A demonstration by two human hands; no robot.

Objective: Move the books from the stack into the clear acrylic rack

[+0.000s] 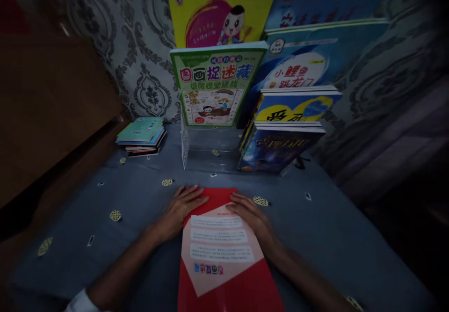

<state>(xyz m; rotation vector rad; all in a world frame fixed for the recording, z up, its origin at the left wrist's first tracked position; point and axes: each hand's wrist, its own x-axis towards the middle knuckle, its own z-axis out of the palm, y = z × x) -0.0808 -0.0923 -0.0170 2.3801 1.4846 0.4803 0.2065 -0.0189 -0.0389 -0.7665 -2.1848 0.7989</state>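
Observation:
A red book (pixel 228 284) lies on the blue cloth in front of me, with a tilted pale pink panel and upside-down printed text facing up. My left hand (pixel 184 209) rests on its far left corner, fingers stretched flat over the cover. On the far right corner lies my right hand (pixel 249 211), its fingers also extended across the book. Both thumbs are hard to make out. Beyond the book stands a clear acrylic rack (pixel 210 150). A green picture book (pixel 217 85) leans in its left side, with a yellow book (pixel 220 10) behind it.
Several books fill the rack's right side, including a dark blue book (pixel 280 148) in front and a blue fish-story book (pixel 298 64) farther back. A stack of small books (pixel 142 134) sits at the left. Patterned wallpaper (pixel 147 83) rises behind; brown furniture (pixel 52 111) borders the left.

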